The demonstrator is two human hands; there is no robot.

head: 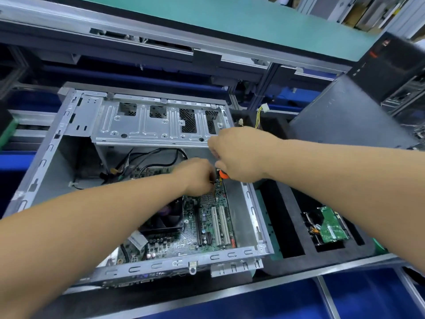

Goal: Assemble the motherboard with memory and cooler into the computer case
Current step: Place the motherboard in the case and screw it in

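— Well, what's on the worktop (299, 270)?

— Dark foam tray, open grey steel computer case (147, 264); green motherboard (207, 226) and black cooler (164, 218) lie inside it.

— Hands?

— My right hand (239, 155) grips an orange-handled screwdriver (222, 174) over the board's far corner. My left hand (195, 177) pinches something tiny beside the tip; I can't tell what.
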